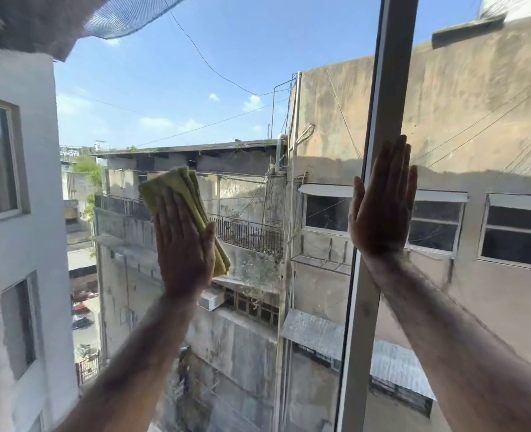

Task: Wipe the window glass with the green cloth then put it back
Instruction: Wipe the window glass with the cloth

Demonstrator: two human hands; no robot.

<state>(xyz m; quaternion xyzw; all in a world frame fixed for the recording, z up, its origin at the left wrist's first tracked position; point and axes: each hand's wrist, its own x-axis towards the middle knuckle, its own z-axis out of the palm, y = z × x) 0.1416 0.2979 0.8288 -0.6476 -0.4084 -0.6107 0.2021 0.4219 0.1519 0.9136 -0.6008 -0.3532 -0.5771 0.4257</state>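
The window glass (170,98) fills the left and middle of the head view, with sky and buildings behind it. A folded green cloth (176,190) lies flat against the glass. My left hand (184,244) presses the cloth onto the pane with a flat palm and straight fingers; the cloth sticks out above and to the right of the hand. My right hand (382,207) rests flat and open on the vertical grey window frame (392,73), holding nothing.
The grey frame runs top to bottom right of centre, with another pane (482,120) to its right. Outside are a white building on the left, weathered concrete buildings ahead, cables and a street far below.
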